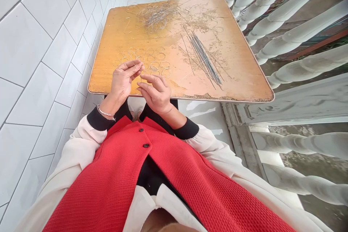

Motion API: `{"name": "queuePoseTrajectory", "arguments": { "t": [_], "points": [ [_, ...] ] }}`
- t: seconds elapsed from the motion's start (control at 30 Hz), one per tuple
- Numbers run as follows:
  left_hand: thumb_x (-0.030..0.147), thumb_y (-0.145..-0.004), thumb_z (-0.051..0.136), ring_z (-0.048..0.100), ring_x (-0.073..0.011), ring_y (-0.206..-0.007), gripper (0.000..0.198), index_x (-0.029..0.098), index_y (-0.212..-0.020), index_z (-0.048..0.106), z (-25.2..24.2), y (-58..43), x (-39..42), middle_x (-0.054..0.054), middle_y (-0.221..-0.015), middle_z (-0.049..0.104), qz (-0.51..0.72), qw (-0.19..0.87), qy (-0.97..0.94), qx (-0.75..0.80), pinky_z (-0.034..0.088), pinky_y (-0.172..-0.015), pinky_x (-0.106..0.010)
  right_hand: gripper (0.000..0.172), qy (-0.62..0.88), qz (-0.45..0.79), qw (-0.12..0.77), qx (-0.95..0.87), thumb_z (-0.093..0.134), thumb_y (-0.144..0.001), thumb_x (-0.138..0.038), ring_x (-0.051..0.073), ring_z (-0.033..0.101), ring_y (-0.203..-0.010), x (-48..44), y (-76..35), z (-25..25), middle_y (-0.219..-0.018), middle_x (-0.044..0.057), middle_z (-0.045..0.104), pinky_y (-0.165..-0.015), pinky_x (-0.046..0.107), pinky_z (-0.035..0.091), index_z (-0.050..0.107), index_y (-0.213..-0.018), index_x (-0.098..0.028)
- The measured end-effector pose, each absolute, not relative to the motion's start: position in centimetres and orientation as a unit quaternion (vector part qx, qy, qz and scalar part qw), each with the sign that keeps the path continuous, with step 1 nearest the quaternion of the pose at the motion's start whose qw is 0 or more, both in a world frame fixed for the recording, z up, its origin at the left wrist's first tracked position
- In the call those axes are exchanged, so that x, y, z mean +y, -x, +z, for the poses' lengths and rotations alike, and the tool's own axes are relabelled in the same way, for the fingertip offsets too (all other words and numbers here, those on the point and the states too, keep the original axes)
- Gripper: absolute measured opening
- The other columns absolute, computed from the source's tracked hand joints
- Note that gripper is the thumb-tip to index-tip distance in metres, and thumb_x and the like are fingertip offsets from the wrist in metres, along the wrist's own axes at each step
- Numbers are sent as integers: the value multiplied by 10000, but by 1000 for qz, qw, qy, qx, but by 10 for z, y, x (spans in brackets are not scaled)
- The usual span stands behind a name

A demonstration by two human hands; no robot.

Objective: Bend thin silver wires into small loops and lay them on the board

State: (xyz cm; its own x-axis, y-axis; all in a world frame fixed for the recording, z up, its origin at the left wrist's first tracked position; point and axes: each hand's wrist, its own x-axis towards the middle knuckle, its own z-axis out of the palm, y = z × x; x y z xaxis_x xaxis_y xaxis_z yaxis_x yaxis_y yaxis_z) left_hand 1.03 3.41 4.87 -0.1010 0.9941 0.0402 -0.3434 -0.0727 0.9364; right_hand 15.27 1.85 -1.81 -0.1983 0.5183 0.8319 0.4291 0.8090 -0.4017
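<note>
My left hand (123, 79) and my right hand (154, 92) meet over the near edge of a worn wooden table (239, 79). Both pinch a thin piece of wire (141, 77) between their fingertips, the fingers pressed together. Just beyond my hands lie several small wire rings (148, 58) in rows on the tabletop. A bundle of straight wire rods (203, 56) lies at the middle right of the table. A tangled heap of wire (157, 16) sits at the far side.
A white tiled wall (40, 61) runs along the left. A pale stone balustrade (293, 36) stands to the right, close to the table's edge. My red vest (130, 181) and light sleeves fill the bottom of the view.
</note>
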Motion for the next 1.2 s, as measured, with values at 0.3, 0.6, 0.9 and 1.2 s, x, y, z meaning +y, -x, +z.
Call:
{"name": "queuePoseTrajectory", "arguments": {
  "t": [0.3, 0.6, 0.9, 1.2],
  "points": [
    [113, -844, 752, 669, -72, -674, 156, 189, -718, 702, 43, -6, 33, 29, -748, 691, 581, 585, -411, 390, 541, -667, -216, 410, 247, 482, 604, -584, 583, -940, -593, 195, 751, -849, 9, -157, 3, -926, 48, 789, -780, 354, 638, 780, -875, -239],
    [294, -636, 942, 602, -100, -555, 293, 198, -583, 671, 48, 3, 29, 33, -575, 606, 457, 662, -508, 309, 540, -579, -268, 439, 294, 678, 459, -493, 825, -721, -596, 122, 675, -580, 18, -171, 32, -714, 43, 749, -541, 227, 584, 718, -723, -170],
    [169, -690, 882, 680, -82, -725, 172, 176, -771, 731, 40, 9, 38, 11, -771, 719, 466, 693, -443, 326, 542, -742, -220, 332, 335, 489, 626, -506, 830, -734, -529, 87, 624, -527, 19, -162, 20, -672, -18, 721, -520, 223, 560, 778, -832, -216],
    [84, -704, 798, 712, -136, -837, 282, 160, -969, 737, 31, -1, 27, -15, -856, 743, 523, 452, -536, 484, 555, -853, -292, 314, 376, 474, 618, -503, 795, -774, -505, 109, 666, -573, 27, -160, 6, -715, -9, 728, -590, 264, 604, 774, -877, -210]
  ]
}}
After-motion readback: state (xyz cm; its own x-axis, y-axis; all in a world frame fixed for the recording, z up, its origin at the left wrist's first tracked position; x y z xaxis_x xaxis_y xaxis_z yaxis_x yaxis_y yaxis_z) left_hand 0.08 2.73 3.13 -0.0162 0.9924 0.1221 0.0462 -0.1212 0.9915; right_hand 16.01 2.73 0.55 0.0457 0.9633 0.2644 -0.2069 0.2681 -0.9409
